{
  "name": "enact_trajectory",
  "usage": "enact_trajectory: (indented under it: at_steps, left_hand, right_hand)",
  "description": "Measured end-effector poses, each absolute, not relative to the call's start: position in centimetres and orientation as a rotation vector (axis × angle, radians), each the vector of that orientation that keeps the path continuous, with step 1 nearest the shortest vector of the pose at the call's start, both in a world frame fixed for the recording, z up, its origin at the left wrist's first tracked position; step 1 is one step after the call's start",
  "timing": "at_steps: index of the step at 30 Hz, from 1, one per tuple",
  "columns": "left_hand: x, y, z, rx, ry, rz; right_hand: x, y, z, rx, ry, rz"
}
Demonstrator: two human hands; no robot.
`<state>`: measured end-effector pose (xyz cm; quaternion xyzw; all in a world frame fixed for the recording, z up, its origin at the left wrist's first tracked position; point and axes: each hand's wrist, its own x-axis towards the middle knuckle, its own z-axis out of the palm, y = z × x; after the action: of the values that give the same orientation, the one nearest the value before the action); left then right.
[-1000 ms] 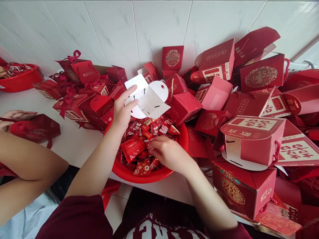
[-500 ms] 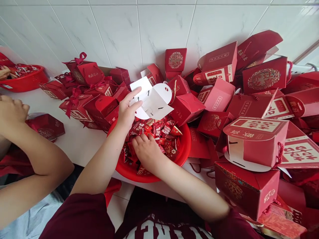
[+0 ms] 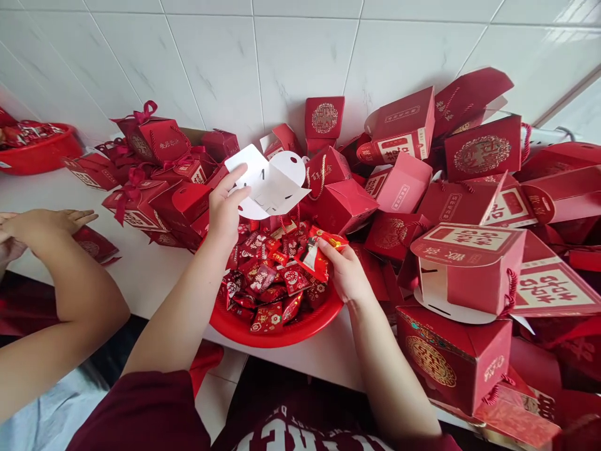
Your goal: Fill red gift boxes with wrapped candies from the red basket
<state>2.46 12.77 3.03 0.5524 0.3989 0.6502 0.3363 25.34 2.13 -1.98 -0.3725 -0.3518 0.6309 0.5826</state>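
Note:
My left hand (image 3: 226,203) pinches one flap of an open gift box (image 3: 277,185), its white inside turned up toward me. The box is held over the back of a red plastic basin (image 3: 282,338) full of small red wrapped candies (image 3: 263,275). Over the basin's right side, my right hand (image 3: 345,269) grips a larger red candy packet (image 3: 317,254) with a pale patch between thumb and fingers. The fingers beneath the packet are partly hidden.
Red gift boxes (image 3: 460,263) are heaped on the right. Ribbon-tied boxes (image 3: 145,200) stack at the left, near another red basin (image 3: 42,150). A co-worker's hands (image 3: 47,225) are beside a dark red box (image 3: 96,244). A tiled wall (image 3: 300,56) closes off the back.
My right hand has come up out of the candies and moved right, now holding a packet. The gift box in my left hand has shifted slightly left. The co-worker's hands have moved lower.

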Motion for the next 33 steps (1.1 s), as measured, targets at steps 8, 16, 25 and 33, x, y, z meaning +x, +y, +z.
enact_trajectory:
  at_steps: [8, 16, 25, 33]
  left_hand:
    - [3.3, 12.2, 3.3, 1.413, 1.044, 1.648]
    - [3.3, 11.9, 3.5, 1.491, 1.005, 1.671]
    - [3.4, 11.3, 3.8, 1.678, 0.973, 1.689]
    - [2.9, 12.0, 3.4, 1.639, 1.055, 1.765]
  right_hand:
    - [25.9, 1.6, -2.2, -0.829, -0.969, 1.483]
    - [25.8, 1.2, -2.1, -0.905, -1.053, 1.394]
    - [26.1, 1.1, -1.9, -0.931, -1.174, 1.221]
    - [26.0, 1.0, -2.2, -0.918, -1.17, 1.298]
